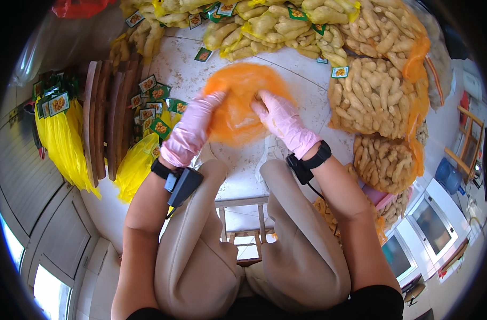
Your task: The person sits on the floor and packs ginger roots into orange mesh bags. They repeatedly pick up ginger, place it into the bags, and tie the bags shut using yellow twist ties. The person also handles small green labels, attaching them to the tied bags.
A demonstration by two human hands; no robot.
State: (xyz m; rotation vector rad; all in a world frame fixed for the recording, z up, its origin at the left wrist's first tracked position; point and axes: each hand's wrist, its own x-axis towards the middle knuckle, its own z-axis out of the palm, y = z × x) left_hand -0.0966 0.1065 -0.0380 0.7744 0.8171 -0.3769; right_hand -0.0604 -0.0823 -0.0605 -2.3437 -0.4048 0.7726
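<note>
An orange mesh bag [239, 128] is spread out above the tiled floor in front of me, blurred in places. My left hand [193, 126], in a pink glove, grips its left side, with the fingertips partly lost in the mesh. Over on the right side, the thumb and fingers of my right hand [277, 112], gloved the same way, pinch the netting. No ginger shows inside this bag. A small green picture tag [203, 55] lies on the floor beyond it.
Yellow mesh bags of ginger [263, 28] lie across the far side. Large orange mesh sacks of ginger [367, 96] stand at right. To the left are dark wooden slats [115, 116], bundled yellow mesh bags [61, 140] and several tags [160, 128]. A wooden chair [469, 138] stands far right.
</note>
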